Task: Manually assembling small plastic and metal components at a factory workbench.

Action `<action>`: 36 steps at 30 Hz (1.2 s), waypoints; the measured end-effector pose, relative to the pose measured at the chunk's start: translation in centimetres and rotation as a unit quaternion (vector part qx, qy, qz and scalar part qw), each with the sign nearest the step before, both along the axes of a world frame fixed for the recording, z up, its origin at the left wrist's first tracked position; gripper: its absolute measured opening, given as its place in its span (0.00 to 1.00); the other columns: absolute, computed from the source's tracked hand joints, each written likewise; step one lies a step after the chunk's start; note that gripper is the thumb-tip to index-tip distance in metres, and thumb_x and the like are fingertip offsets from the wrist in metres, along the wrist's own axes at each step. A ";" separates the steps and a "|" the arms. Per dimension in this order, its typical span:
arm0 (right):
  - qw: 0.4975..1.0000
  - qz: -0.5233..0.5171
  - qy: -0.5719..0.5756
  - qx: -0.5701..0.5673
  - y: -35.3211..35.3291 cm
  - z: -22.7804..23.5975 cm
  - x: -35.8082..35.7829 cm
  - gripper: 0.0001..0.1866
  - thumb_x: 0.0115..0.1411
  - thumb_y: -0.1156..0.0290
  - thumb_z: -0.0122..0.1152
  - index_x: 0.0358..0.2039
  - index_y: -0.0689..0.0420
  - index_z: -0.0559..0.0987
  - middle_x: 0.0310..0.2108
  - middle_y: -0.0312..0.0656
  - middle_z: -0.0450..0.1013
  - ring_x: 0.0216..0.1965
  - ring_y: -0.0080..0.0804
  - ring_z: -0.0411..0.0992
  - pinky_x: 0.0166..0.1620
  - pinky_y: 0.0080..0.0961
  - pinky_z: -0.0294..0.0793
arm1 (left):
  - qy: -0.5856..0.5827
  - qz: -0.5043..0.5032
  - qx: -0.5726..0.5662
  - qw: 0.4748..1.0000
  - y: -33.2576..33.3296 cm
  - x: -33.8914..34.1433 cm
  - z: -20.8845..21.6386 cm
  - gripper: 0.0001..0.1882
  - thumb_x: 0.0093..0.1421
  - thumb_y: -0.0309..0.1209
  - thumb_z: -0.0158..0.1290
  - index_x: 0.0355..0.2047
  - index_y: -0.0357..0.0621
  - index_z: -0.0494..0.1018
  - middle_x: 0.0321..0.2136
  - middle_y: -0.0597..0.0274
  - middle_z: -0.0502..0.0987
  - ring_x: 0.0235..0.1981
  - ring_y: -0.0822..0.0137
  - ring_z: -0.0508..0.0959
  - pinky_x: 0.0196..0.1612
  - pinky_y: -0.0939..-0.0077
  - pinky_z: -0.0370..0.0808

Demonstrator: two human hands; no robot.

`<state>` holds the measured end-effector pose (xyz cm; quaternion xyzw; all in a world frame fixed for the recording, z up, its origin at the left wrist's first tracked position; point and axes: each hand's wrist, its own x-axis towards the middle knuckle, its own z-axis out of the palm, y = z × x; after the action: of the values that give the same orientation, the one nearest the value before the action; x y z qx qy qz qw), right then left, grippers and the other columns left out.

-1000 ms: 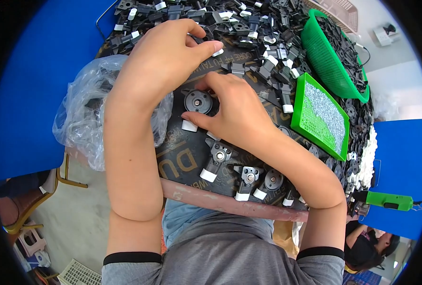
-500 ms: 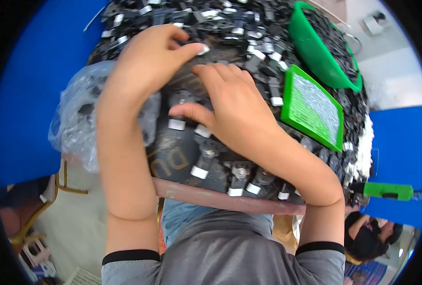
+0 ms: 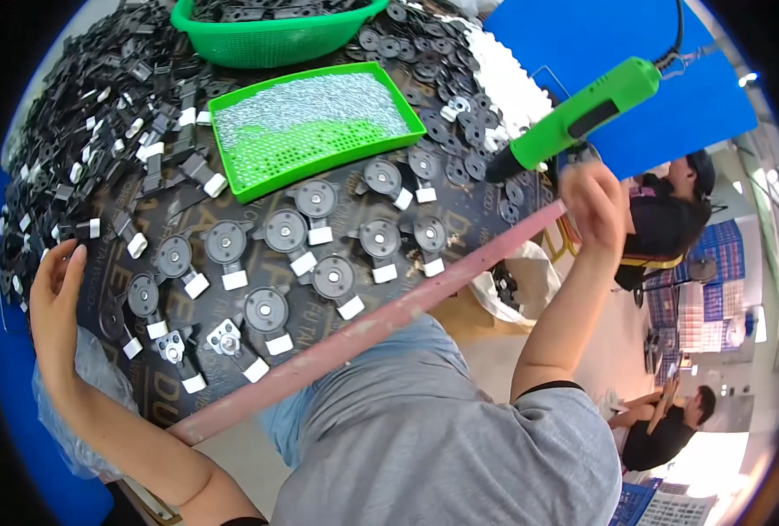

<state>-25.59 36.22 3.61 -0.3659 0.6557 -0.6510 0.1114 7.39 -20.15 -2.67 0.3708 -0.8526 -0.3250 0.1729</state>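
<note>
My left hand [image 3: 54, 302] is at the left of the table, its bent fingers apart beside a heap of black plastic parts [image 3: 74, 131] with white ends. My right hand [image 3: 593, 200] is past the table's right edge, just below a green electric screwdriver [image 3: 586, 114] on a cable. Its fingers are curled in, and what they hold, if anything, is hidden. Between my hands lie several black pieces with round discs [image 3: 286, 230] and white ends. Two pieces near the front edge carry a silvery metal plate [image 3: 225, 337] instead of a disc showing.
A green tray [image 3: 231, 180] of small silvery pieces lies mid-table, with a green basket [image 3: 271, 44] of black parts behind. Loose black discs [image 3: 446, 131] and white pieces [image 3: 516, 66] lie to the right. A clear plastic bag [image 3: 82, 421] hangs at left. People [image 3: 670, 210] sit beyond.
The view has swung rightward. My right hand has left the middle of the table for the screwdriver's side, its fingers now curled. My left hand remains near the black heap.
</note>
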 end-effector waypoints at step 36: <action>0.780 -0.365 0.316 0.397 0.4 -7.2 -2.7 0.19 0.55 0.61 0.66 0.41 0.63 0.80 0.44 0.49 0.75 0.45 0.41 0.75 0.47 0.33 0.72 | -0.002 -0.041 0.016 0.999 2.2 -1.5 0.5 0.19 0.63 0.41 0.56 0.48 0.41 0.75 0.33 0.69 0.75 0.35 0.76 0.71 0.41 0.82 0.67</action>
<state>-28.28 36.58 -3.62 -0.2077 0.9391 -0.1723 -0.2128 5.87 -17.94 -2.18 0.3388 -0.8622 -0.3448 0.1514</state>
